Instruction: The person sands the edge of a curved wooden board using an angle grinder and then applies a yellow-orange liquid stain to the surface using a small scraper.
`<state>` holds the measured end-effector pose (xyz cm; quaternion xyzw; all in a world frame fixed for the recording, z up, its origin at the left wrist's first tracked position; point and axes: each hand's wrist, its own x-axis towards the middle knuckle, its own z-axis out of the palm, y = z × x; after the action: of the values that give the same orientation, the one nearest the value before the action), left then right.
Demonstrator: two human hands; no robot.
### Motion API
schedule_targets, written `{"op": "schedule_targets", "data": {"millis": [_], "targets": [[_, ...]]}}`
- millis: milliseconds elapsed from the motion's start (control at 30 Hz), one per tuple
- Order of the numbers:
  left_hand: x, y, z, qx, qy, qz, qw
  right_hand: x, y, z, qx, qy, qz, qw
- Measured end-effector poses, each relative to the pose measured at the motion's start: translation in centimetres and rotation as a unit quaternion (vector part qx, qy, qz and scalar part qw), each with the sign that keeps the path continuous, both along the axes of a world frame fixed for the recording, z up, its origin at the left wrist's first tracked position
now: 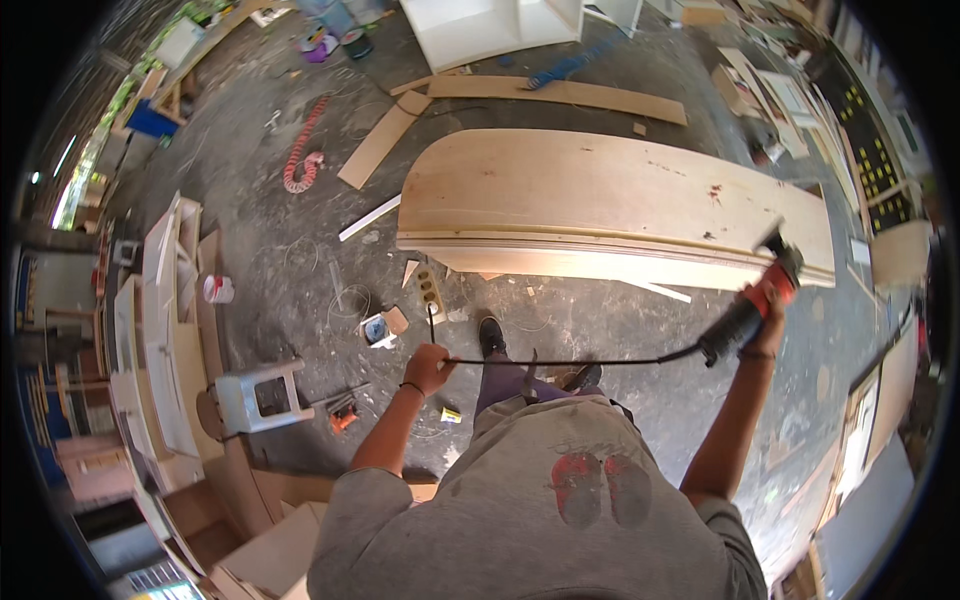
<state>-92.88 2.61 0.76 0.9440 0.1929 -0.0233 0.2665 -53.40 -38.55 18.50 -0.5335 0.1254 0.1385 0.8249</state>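
My right hand (772,308) is wrapped round a red and black angle grinder (735,322), raised at the near right end of a long wooden panel (600,185). The tool's head points away from me, at the panel's edge. My left hand (428,370) is closed on the black power cord (560,363), which stretches across in front of my body from the tool's rear. Beyond my left hand, a cord runs to a power strip (427,285) on the floor. The panel has one rounded corner and lies on layered boards.
At left stands a blue-grey stool (262,397) beside a red tool (343,415). A small open box (380,328) lies near the power strip. Loose planks (560,92), a red coiled hose (300,160) and a white cabinet (490,35) are farther off. A white bucket (218,289) stands left.
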Motion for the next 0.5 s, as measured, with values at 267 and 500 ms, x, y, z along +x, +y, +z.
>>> {"op": "schedule_targets", "data": {"millis": [267,500], "targets": [[-11.4,-22.3,5.6,-0.175,0.392,0.001,0.903,-0.5,-9.2,-4.5,0.001,0.06,0.037,0.998],[-13.8,-26.2,8.9,-0.382,0.192,-0.02,0.904,1.1,-8.1,-7.5,-0.006,0.052,0.082,0.995]]}}
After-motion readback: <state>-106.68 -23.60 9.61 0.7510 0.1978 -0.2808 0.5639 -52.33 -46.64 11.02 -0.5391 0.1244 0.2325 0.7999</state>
